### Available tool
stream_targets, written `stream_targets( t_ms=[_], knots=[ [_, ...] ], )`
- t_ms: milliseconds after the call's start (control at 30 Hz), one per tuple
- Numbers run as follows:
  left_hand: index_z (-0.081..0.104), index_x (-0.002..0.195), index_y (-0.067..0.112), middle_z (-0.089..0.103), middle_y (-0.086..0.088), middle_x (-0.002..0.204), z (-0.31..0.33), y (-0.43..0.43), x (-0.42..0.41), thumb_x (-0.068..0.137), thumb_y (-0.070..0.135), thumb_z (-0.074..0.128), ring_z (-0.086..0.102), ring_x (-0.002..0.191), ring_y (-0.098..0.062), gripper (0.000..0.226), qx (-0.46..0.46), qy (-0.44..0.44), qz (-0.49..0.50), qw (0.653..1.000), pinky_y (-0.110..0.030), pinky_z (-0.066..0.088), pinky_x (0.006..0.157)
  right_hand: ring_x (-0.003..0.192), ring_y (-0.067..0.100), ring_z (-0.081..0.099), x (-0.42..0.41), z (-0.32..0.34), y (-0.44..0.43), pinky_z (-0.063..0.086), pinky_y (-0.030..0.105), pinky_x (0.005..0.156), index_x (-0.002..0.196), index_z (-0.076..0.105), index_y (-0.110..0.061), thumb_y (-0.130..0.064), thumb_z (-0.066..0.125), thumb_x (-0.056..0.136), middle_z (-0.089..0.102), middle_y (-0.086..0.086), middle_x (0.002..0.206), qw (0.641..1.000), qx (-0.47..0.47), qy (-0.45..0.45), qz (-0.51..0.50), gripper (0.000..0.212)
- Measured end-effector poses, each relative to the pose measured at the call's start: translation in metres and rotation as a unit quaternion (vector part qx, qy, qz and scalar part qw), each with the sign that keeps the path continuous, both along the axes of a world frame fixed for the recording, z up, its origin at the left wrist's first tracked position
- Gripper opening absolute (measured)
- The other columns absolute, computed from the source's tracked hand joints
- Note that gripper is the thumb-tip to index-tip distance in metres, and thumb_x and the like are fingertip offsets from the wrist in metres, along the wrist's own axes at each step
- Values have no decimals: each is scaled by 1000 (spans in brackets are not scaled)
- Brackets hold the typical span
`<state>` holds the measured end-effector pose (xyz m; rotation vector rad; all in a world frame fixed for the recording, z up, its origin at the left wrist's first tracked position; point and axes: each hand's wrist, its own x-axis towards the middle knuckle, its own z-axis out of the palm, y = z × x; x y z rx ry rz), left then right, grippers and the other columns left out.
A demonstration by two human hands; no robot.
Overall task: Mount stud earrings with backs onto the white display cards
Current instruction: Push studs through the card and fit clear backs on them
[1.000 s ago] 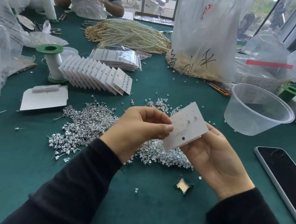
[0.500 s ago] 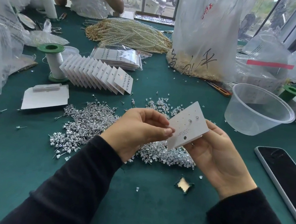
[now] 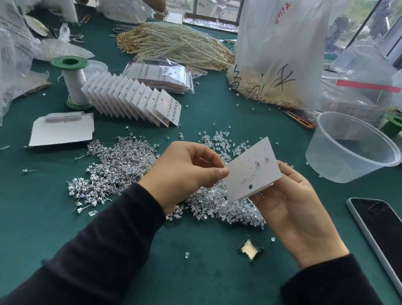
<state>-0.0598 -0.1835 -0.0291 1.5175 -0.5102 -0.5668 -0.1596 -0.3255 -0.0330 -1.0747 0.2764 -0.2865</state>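
The small white rectangular cardboard display card (image 3: 252,175) is held tilted between the two hands, above the table. The right hand (image 3: 296,207) cradles it from behind and below, with fingers curled under its right and lower edges. The left hand (image 3: 188,173) is curled, its thumb tip pressed to the card's left edge in a pinch. Whether that hand also hides a stud or a back between its fingertips cannot be told. Two tiny clear-stone stud earrings (image 3: 257,163) already sit in the card's upper holes, near the right hand's fingertips. The other holes look unfilled.

The card looks light and thin. It seems stiff enough to stay flat but likely to crease if squeezed mid-face, so the edges are the place to hold it, leaving the perforated face free. The loose silver-post studs (image 3: 116,168) are heaped just left of and beneath the left hand. They are minute, hard and probably slippery, best pinched by the stone head with the post pointing outward. The clear soft plastic backs (image 3: 223,143), scattered just beyond the hands, probably give a little and roll away easily.
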Motion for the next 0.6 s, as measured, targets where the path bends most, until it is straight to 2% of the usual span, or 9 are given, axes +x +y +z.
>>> stream_targets(
  t_ms=[233,433,600],
  knots=[
    [66,61,15,65,4,52,2,-2,-4,71,-7,69,59,49,-8,24,10,-32,19,999,-21,51,55,70,21,65,0,0,0,55,32,67,87,63,-3,-10,59,70,70,12,80,1000,-9,9,-4,19],
    [66,73,19,70,2,68,9,-7,-16,71,0,72,65,62,-10,20,-21,-131,46,990,-26,56,65,69,18,66,0,-2,2,56,28,66,83,66,-3,-8,59,71,70,11,80,1000,-3,-11,11,15],
    [69,75,16,72,0,73,4,-14,-24,69,0,74,69,69,-8,18,-38,-219,113,969,-21,56,69,75,20,67,2,-3,2,57,30,72,94,62,3,-7,58,72,70,13,85,999,36,-25,25,25]
  ],
)
